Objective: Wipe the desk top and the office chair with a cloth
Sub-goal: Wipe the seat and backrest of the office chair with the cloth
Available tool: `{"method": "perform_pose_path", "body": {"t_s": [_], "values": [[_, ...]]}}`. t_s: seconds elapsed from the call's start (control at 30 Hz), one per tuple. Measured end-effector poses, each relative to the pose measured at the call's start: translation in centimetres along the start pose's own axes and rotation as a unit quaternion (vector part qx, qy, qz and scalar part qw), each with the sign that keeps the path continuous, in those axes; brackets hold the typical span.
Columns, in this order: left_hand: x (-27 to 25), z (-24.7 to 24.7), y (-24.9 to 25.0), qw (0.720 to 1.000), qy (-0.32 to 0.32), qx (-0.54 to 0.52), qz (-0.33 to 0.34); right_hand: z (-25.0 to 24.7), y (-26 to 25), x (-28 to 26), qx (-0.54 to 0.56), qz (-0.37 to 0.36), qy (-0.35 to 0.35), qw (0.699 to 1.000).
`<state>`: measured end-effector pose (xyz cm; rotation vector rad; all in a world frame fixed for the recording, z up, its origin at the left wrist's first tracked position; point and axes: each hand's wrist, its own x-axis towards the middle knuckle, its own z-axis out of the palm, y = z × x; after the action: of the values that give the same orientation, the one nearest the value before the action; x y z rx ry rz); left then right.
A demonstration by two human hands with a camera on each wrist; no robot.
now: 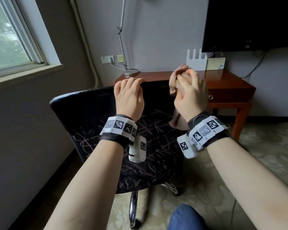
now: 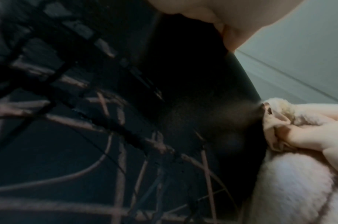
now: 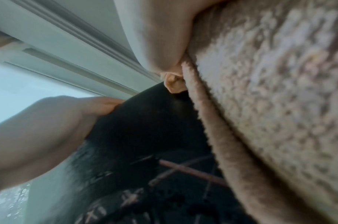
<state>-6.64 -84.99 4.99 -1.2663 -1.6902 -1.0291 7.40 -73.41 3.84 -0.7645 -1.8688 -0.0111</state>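
A black office chair [image 1: 93, 113] with a pink line pattern stands in front of me, its seat toward me. My left hand [image 1: 129, 92] grips the top edge of its backrest, fingers curled over it. My right hand [image 1: 189, 90] holds a bunched pink fluffy cloth [image 1: 176, 75] against the right part of that top edge, and a tail of cloth hangs below the wrist. Behind the chair stands the reddish wooden desk [image 1: 223, 83]. The left wrist view shows the chair fabric [image 2: 126, 121] and the cloth [image 2: 289, 181]. The right wrist view is mostly filled by the cloth [image 3: 269, 106], with the left hand [image 3: 49, 128] on the backrest.
A metal desk lamp [image 1: 130, 73] stands at the desk's back left. A white slotted stand [image 1: 196, 62] and a dark wall-mounted screen [image 1: 249, 22] are at the back right. A window [image 1: 10, 35] is on the left. The chair's chrome base [image 1: 133, 208] stands on patterned carpet.
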Motion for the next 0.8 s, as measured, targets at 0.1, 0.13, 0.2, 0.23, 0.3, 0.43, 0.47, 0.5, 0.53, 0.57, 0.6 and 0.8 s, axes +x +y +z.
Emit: {"method": "perform_pose_path", "body": {"t_s": [0.1,0.13,0.2,0.23,0.3,0.43,0.47,0.5,0.53,0.57,0.6,0.8], "values": [[0.0,-0.1,-0.3,1.0,0.009,-0.02,0.0,0.4,1.8,-0.1,0.007,0.067,0.023,0.997],[0.0,-0.1,-0.4,1.0,0.013,-0.022,0.001,0.5,2.5,0.0,0.023,0.09,0.034,0.995],[0.0,0.0,-0.6,1.0,0.02,-0.023,0.001,0.6,3.6,0.2,0.053,0.119,0.054,0.99],[0.0,0.1,-0.7,0.999,0.022,-0.023,0.003,0.8,4.0,0.2,0.057,0.125,0.055,0.989],[-0.1,0.3,-0.9,0.999,0.027,-0.017,0.005,1.2,4.7,0.3,0.065,0.141,0.056,0.986],[-0.2,0.5,-1.2,0.999,0.035,-0.007,0.007,2.3,6.3,0.0,0.114,0.251,0.027,0.961],[-0.1,0.6,-1.1,0.999,0.037,-0.009,0.007,2.6,6.6,-0.3,0.11,0.267,0.001,0.957],[-0.1,0.6,-1.1,0.999,0.042,-0.011,0.005,2.9,6.9,-0.8,0.104,0.275,-0.023,0.956],[-0.1,0.7,-1.1,0.999,0.047,-0.012,0.003,3.2,7.1,-1.3,0.099,0.278,-0.039,0.955],[-0.1,0.7,-1.0,0.999,0.05,-0.011,0.002,3.5,7.2,-1.8,0.093,0.282,-0.05,0.954],[-0.1,0.8,-1.0,0.999,0.051,-0.009,0.002,3.8,7.3,-2.1,0.085,0.283,-0.056,0.954],[0.1,0.8,-1.1,0.999,0.045,0.0,0.006,5.0,7.5,-2.8,0.067,0.307,-0.065,0.947]]}}
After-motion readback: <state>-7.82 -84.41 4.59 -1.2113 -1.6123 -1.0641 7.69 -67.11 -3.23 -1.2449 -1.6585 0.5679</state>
